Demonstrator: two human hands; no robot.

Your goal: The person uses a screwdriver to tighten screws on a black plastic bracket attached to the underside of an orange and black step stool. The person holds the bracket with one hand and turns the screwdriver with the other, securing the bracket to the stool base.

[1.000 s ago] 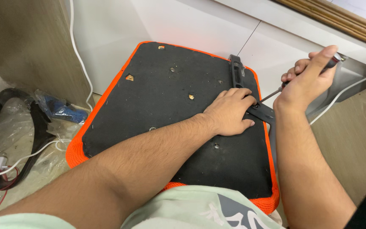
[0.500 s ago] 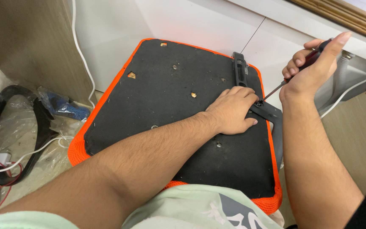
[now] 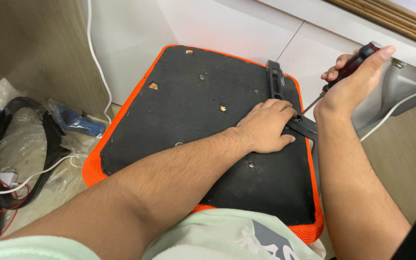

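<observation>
An upturned chair seat (image 3: 179,120), black underneath with an orange mesh rim, lies on my lap and the floor. A black metal bracket (image 3: 278,82) runs along its right edge. My left hand (image 3: 266,126) rests flat on the seat, its fingers pressing the lower part of the bracket (image 3: 306,127). My right hand (image 3: 350,84) grips a screwdriver (image 3: 357,61) with a dark red and black handle. Its thin shaft slants down to the left, the tip at the bracket beside my left fingertips.
A white wall panel stands behind the seat. A white cable (image 3: 95,53) hangs along a wooden cabinet side (image 3: 30,43) at left. On the floor at left lie a black curved part in clear plastic (image 3: 20,144), a blue item (image 3: 80,124) and red wires. A grey corrugated hose (image 3: 386,96) runs at right.
My right hand has shifted a little with the screwdriver, the handle turning in its grip. My left hand has stayed on the bracket. The view has moved slightly.
</observation>
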